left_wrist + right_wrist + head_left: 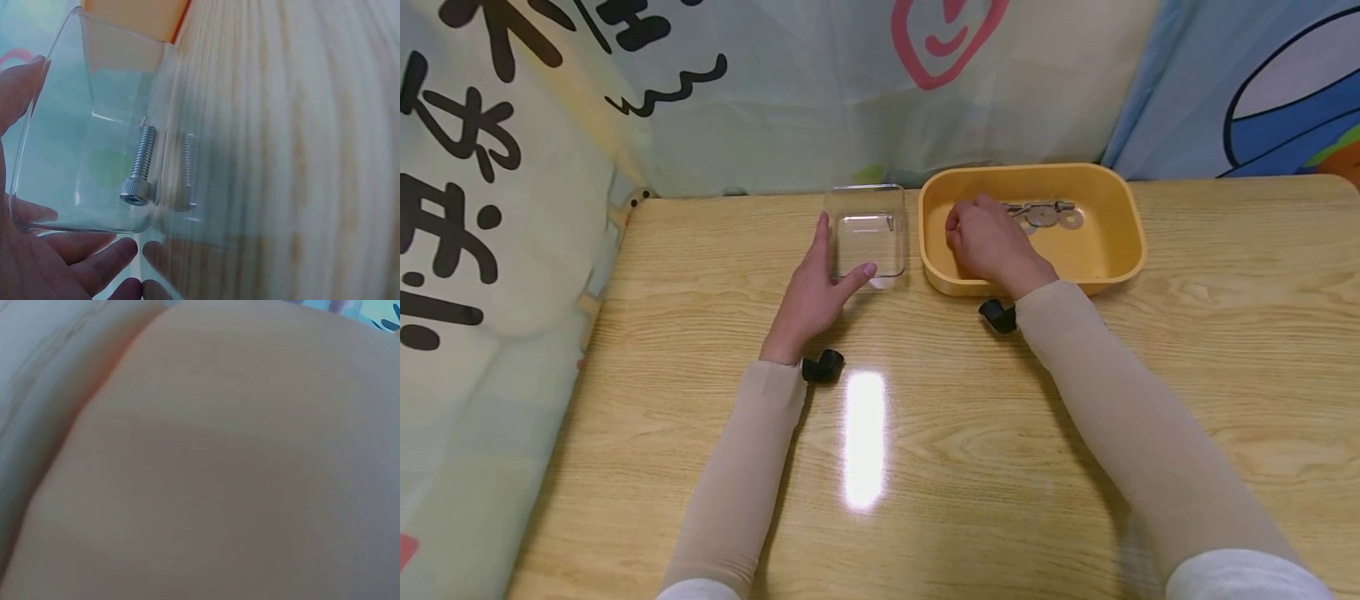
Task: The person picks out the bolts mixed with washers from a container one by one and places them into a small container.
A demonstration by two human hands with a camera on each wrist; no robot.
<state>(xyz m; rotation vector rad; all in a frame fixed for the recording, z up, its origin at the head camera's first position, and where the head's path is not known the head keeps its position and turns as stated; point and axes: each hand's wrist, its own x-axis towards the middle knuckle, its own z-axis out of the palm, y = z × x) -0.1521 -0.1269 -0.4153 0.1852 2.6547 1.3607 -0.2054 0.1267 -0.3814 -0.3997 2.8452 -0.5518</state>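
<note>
My left hand (pixel 808 292) rests against a clear plastic box (pixel 868 187) standing on the table, its fingers fairly straight along the left side and the thumb at the front edge. Inside the box lies a silver socket-head bolt (pixel 139 169), threaded end pointing away from the fingers in the left wrist view. My right hand (pixel 992 242) reaches down into a yellow plastic bin (pixel 1105 258), fingers bent downward beside metal bolts (pixel 1052 206) and several round washers (pixel 1042 217). Its fingertips are hidden, and I cannot tell whether they hold anything. Blurred skin fills most of the right wrist view.
The box and bin stand side by side at the back of a wooden table (pixel 962 467). Right behind them hangs a printed cloth (pixel 775 108), which also runs down the left side. A small black wrist device (pixel 823 367) sits at the left cuff.
</note>
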